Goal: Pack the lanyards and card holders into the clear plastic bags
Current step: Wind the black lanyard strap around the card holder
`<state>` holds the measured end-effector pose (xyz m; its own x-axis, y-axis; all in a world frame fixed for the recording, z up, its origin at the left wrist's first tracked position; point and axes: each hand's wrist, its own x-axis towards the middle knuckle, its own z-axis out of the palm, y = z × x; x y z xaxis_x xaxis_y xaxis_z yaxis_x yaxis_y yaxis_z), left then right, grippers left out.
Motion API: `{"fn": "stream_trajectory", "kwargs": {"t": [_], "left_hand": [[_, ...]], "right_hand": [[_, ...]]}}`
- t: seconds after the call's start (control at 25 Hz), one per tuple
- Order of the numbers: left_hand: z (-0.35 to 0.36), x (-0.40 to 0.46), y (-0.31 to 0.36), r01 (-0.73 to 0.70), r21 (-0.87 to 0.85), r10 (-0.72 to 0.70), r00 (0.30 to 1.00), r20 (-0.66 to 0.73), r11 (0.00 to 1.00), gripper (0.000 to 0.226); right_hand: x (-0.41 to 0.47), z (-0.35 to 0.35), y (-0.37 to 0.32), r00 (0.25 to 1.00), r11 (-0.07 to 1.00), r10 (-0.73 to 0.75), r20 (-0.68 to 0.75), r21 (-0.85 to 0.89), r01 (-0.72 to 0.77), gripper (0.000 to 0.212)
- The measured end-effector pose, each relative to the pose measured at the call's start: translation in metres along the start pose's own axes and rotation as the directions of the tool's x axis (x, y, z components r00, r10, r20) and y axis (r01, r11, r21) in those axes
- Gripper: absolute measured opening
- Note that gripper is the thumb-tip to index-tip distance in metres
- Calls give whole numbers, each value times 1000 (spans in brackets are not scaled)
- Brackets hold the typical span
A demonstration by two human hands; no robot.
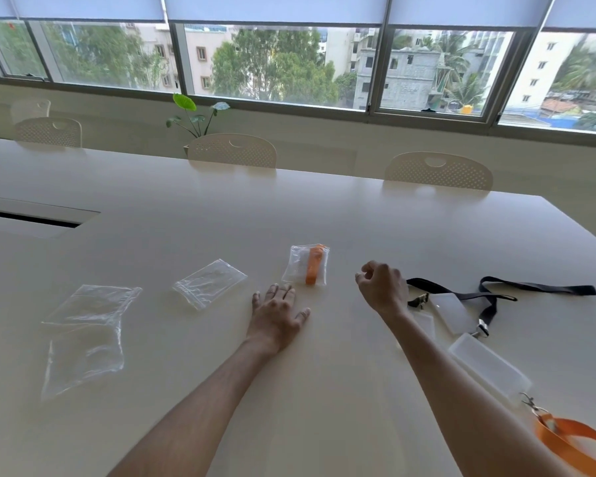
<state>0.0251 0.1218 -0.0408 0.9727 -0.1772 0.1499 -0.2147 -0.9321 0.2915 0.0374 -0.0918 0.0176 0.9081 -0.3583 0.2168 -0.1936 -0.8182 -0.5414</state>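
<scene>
One small clear plastic bag [306, 265] already holds a folded orange lanyard, lying on the pale desk [186, 208] just beyond the left hand [276, 313]. That hand lies flat, fingers spread, holding nothing. The right hand [382, 287] hovers loosely curled, apparently empty, right beside the black lanyard [496, 294] and its frosted card holder [453, 313], likely the next pick. Empty zip bags [210, 283] wait at left, within easy reach. A second orange lanyard [578, 442] lies near right, another card holder [489, 368] beside it.
</scene>
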Motion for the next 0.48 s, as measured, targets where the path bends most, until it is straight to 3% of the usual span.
{"fn": "stream_trajectory", "kwargs": {"t": [0.16,0.28,0.48], "left_hand": [[-1,-1,0,0,0,0,1000,8,1000,62],[-2,0,-1,-7,-7,7,1000,24,1000,61],[-5,0,-1,-7,-3,7,1000,25,1000,60]], "right_hand": [[-23,-34,27,995,994,64,-71,-81,-69,17],[-36,-49,48,990,969,134,-32,-206,-138,18],[-59,-51,65,980,924,197,14,-338,-180,52]]}}
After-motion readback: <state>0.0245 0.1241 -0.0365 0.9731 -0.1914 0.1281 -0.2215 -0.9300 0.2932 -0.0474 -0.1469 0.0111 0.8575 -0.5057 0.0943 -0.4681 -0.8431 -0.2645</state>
